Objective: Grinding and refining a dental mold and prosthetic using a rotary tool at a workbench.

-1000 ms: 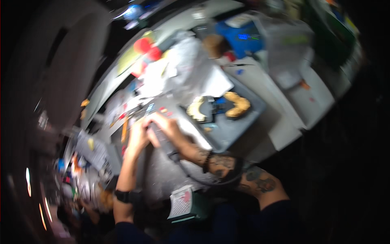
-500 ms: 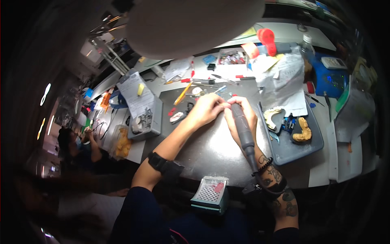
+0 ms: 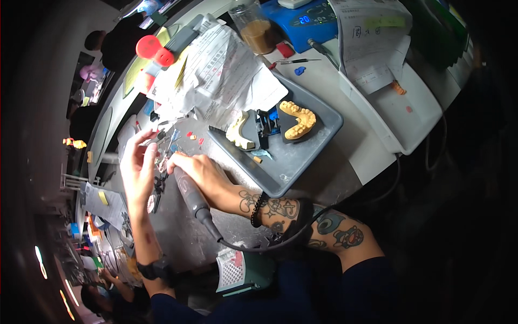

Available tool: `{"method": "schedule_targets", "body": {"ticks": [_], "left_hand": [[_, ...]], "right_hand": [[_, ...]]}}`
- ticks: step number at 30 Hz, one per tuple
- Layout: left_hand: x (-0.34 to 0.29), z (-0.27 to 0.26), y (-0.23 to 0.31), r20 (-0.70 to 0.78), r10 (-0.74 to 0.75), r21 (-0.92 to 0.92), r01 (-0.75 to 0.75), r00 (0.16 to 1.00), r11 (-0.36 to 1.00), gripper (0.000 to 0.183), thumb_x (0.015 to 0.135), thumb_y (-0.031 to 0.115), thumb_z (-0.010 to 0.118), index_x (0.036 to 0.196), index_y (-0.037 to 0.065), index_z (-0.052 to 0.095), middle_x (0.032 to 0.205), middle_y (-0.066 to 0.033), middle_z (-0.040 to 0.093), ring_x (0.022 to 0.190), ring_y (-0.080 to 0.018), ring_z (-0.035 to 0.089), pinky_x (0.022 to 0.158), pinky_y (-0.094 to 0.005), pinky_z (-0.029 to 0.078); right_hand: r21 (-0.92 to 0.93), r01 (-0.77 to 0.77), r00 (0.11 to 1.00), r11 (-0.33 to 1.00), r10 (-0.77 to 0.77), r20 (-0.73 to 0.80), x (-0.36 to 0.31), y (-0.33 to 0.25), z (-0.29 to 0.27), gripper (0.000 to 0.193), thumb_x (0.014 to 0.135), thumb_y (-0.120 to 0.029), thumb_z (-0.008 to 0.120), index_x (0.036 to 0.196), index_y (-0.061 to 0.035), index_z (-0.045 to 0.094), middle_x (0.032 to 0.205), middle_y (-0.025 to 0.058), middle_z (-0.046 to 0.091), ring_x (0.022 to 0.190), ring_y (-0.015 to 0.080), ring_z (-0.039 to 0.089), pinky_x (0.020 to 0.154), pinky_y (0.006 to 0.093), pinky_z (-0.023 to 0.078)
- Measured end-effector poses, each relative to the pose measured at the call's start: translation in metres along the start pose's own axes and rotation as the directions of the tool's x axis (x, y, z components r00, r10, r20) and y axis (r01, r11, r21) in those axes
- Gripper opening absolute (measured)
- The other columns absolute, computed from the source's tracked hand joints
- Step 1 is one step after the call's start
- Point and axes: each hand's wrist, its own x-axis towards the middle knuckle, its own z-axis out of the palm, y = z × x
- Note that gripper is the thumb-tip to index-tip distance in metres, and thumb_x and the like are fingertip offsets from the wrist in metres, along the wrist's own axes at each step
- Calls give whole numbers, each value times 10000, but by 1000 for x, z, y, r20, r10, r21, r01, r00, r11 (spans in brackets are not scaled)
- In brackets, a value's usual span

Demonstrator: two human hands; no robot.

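Dark grey, a slim handpiece [image 3: 191, 195] sits in the right hand [image 3: 208, 174], whose fingers close around its front end; the working tip is hidden. That forward grip seems chosen for fine control, and the cable [image 3: 294, 240] runs back over the forearm, probably to keep it off the table [image 3: 175, 232]. The right hand is turned knuckles up, its forearm slanting in from the right. Beside it the left hand [image 3: 139, 167] is raised, thumb and fingers parted, with nothing visible between them. To the right, a grey tray [image 3: 288, 173] carries 2 dental casts: a pale cast [image 3: 236, 131] by its left corner, a yellow cast [image 3: 300, 121] toward its right corner, apparently kept together within reach. At the table's near edge stands a vented box [image 3: 229, 272], perhaps placed there to catch dust.
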Motion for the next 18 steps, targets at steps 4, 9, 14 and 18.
{"method": "schedule_targets", "body": {"ticks": [4,9,14,18], "left_hand": [[16,14,91,431,247,181,-351,868,919,330,829,29,652,1151,7,580,1036,-97,653,875,-164,629,726,-277,493],[36,92,132,643,376,97,-558,667,824,475,756,114,737,1192,38,564,1101,-156,619,1022,-337,604,850,-381,493],[57,126,99,729,247,252,-586,639,770,527,700,276,773,1124,31,578,977,-125,615,950,-315,587,827,-407,486],[60,129,92,732,344,208,-673,589,710,477,669,298,782,1036,42,616,937,-125,623,910,-308,604,810,-405,497]], "right_hand": [[18,-111,987,994,108,121,-2,2,5,171,831,-168,538,947,-47,572,799,170,616,774,335,625,688,398,465],[41,26,999,999,-25,-36,-8,5,5,258,797,-260,595,902,-25,570,741,209,591,813,357,613,712,437,449],[35,12,1000,999,-12,-1,-6,1,6,235,799,-235,585,905,-26,560,776,201,589,828,350,607,714,438,444],[11,-6,1000,1000,6,14,-4,2,4,216,801,-214,577,907,-27,553,803,196,588,840,344,603,717,439,440]]}}
